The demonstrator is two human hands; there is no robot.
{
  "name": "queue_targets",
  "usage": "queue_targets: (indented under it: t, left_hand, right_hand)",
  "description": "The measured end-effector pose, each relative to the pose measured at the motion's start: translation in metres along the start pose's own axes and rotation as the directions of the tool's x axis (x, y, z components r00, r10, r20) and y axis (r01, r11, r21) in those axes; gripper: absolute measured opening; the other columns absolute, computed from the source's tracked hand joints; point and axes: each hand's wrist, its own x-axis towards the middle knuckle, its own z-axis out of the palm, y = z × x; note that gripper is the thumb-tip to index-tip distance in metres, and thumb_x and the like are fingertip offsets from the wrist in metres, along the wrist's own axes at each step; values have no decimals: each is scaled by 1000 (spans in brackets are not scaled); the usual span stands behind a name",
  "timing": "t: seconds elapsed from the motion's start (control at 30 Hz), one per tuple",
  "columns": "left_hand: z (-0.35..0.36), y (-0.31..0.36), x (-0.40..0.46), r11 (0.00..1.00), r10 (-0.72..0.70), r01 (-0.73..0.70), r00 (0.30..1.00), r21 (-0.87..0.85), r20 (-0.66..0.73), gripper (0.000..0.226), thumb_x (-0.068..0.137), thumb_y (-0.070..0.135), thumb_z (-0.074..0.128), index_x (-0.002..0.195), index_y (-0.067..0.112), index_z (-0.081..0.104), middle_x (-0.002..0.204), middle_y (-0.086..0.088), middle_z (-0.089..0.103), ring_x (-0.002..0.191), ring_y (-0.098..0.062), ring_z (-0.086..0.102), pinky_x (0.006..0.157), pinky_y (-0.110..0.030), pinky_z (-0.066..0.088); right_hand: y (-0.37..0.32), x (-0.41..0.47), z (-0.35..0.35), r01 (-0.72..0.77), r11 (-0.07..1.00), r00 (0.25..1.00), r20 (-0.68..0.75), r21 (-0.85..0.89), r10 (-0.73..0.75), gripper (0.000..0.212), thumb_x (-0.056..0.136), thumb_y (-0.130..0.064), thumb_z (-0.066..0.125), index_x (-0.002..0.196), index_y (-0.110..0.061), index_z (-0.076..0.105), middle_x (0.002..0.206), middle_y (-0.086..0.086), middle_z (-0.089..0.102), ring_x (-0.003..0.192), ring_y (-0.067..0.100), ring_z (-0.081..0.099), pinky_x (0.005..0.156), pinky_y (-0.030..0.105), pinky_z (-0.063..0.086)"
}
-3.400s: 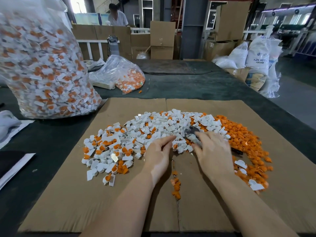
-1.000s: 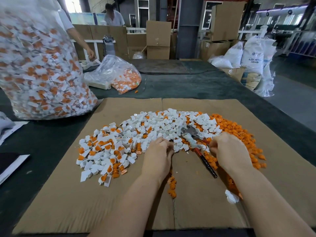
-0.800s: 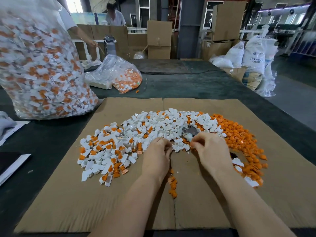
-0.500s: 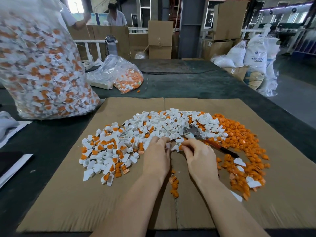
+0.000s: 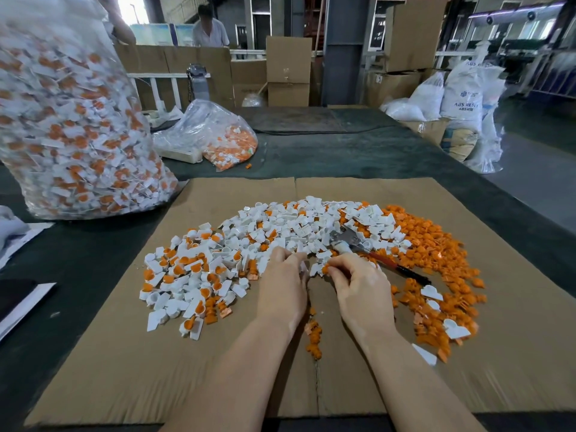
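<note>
— Where is the piece being worked on?
— The small white-and-orange piece (image 5: 318, 269) sits right between the two sets of fingertips. It is at the near fringe of the white pile (image 5: 280, 226), about the middle of the cardboard sheet (image 5: 187, 385).
— And the hands?
— The left hand (image 5: 282, 288) has its fingers curled in, pinching the white side. The right hand (image 5: 363, 291) pinches the orange end with thumb and forefinger. Both are knuckles-up and nearly touch each other.
— Can you see how the piece is built?
— No. It's tiny and mostly covered by fingertips, so I can't tell whether the orange part is seated in the white or loose.
— What's around it?
— A cutter (image 5: 371, 252) with a red-and-black handle lies just beyond the right hand, untouched, its head half buried in white parts. The orange pile (image 5: 436, 254) spreads toward the sheet's right edge, with a few white pieces on it. A trail of orange bits (image 5: 313, 335) lies along the centre fold between the wrists.
— Farther out?
— A big clear bag (image 5: 71, 126) of the same parts stands off the sheet's far-left corner, cut off by the frame. A smaller bag (image 5: 218, 135) lies beyond the far edge.
</note>
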Motion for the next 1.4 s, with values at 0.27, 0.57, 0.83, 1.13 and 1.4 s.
queue_targets:
  t: [0.27,0.57,0.83,1.13,1.4]
  left_hand:
    - [3,1,1,999,-38,37,999,29,35,29,97,15,46,125,15,54,100,2,33,94,-18,53,74,-20,37]
    - [-5,1,-2,980,-120,107,990,-166,-71,7,88,24,64,88,22,57,91,10,43,74,-1,43,59,-7,33]
    - [-10,0,-4,894,-154,139,988,-427,-1,14,87,25,65,75,28,60,74,8,65,73,-7,61,64,-10,43]
    - [-13,1,-7,817,-120,167,985,-552,122,5,91,19,60,86,19,62,69,-1,69,66,-10,68,77,-45,55]
    - [-14,0,-8,778,-127,193,980,-598,151,7,89,15,62,83,15,64,64,1,69,59,-8,66,62,-25,54]
  right_hand:
    - [2,0,1,0,1000,1000,8,-11,1,9,87,-10,63,92,-11,71,86,-1,69,76,5,52,68,11,34]
    - [2,0,1,1,1000,1000,-1,6,-1,8,87,-12,64,91,-12,71,83,-3,69,73,3,53,63,4,35]
    - [-1,-2,0,-11,998,1000,-28,64,13,8,87,-18,65,87,-11,66,71,-5,63,65,9,56,61,26,47]
    - [-2,-2,0,19,997,1000,-11,72,-18,7,87,-22,64,85,-14,64,70,-10,59,63,0,52,58,9,40]
    - [-3,-4,4,107,989,994,-7,-99,-108,14,86,-16,65,76,-8,60,64,2,61,59,17,55,53,26,41]
